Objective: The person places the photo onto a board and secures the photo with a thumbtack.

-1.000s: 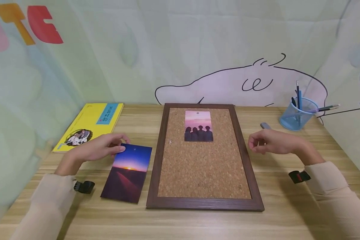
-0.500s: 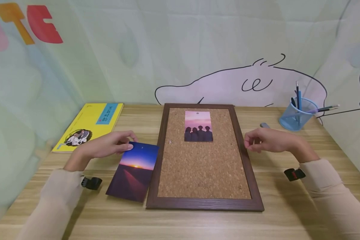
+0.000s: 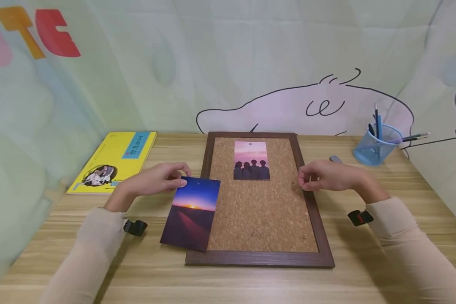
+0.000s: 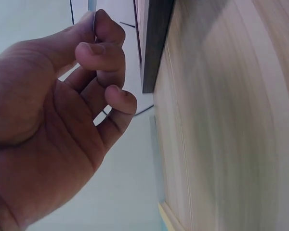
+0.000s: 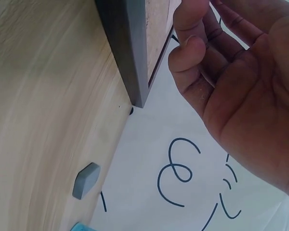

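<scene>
My left hand [image 3: 157, 180] pinches a sunset photo card [image 3: 193, 211] by its upper left corner, thumb on the front. The card is tilted over the left side of a cork board [image 3: 262, 215] with a dark brown frame. In the left wrist view, the thumb and index finger of my left hand [image 4: 72, 96] meet on the card's thin edge. My right hand [image 3: 328, 175] hovers by the board's right frame, fingers curled, thumb near the index finger; whether it pinches something small is hidden. A pink photo [image 3: 251, 160] with silhouettes lies on the upper cork, a small round dot at its top.
A yellow book [image 3: 118, 158] lies at the back left. At the back right stands a blue mesh pen cup [image 3: 374, 147] with several pens and pencils. A small grey object [image 3: 336, 159] lies behind my right hand. A printed cloth [image 3: 228, 63] hangs behind the wooden table [image 3: 144, 274].
My left hand has carried the sunset photo card rightwards, from beside the board to over its left side. My right hand has moved left, to the board's right frame.
</scene>
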Available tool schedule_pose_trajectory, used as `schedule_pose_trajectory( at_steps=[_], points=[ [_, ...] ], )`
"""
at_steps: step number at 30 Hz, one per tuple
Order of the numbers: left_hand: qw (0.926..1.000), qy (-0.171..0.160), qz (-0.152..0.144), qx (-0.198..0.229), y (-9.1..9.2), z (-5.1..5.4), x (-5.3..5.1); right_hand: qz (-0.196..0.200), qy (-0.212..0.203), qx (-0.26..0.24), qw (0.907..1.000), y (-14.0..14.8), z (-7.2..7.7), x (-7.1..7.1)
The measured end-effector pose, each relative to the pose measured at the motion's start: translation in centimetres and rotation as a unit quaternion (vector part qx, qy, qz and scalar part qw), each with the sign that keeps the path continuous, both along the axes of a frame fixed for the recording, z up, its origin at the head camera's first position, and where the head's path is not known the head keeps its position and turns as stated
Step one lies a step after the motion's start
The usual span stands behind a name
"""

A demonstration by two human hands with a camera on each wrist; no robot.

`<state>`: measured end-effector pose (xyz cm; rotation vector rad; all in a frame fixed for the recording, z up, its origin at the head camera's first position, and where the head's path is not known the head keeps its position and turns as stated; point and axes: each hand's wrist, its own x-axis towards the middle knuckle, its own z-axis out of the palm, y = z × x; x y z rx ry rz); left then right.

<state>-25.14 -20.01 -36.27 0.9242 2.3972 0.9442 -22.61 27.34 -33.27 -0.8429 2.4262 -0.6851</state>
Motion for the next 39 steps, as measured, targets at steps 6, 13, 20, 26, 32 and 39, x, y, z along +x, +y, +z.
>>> schedule_pose_trajectory(
  at_steps=[6, 13, 20, 26, 32, 39],
  points=[
    [0.9999, 0.007, -0.003, 0.009, 1.8, -0.1, -0.1, -0.005, -0.004, -0.004, 1.0, -0.6, 0.1, -0.2],
    [0.9994, 0.005, -0.012, 0.031, 4.2, -0.2, -0.3, 0.006, -0.005, -0.015, 0.9999, -1.2, 0.0, -0.5],
    [0.9992, 0.021, -0.013, 0.032, 6.2, 0.0, -0.4, 0.008, -0.005, -0.027, 0.9996, -1.8, 0.0, -0.7],
    [0.9995, -0.007, -0.018, 0.024, 8.3, 0.2, -0.5, 0.006, -0.009, -0.033, 0.9994, -2.5, 0.3, -1.0],
    [0.9996, -0.025, -0.013, 0.005, 9.9, 0.3, -0.4, 0.014, -0.003, -0.039, 0.9991, -3.2, 0.3, -1.3],
    [0.9995, -0.029, 0.01, -0.009, 11.6, 0.4, -0.3, 0.031, 0.022, -0.035, 0.9987, -4.3, 0.2, -1.5]
  ],
)
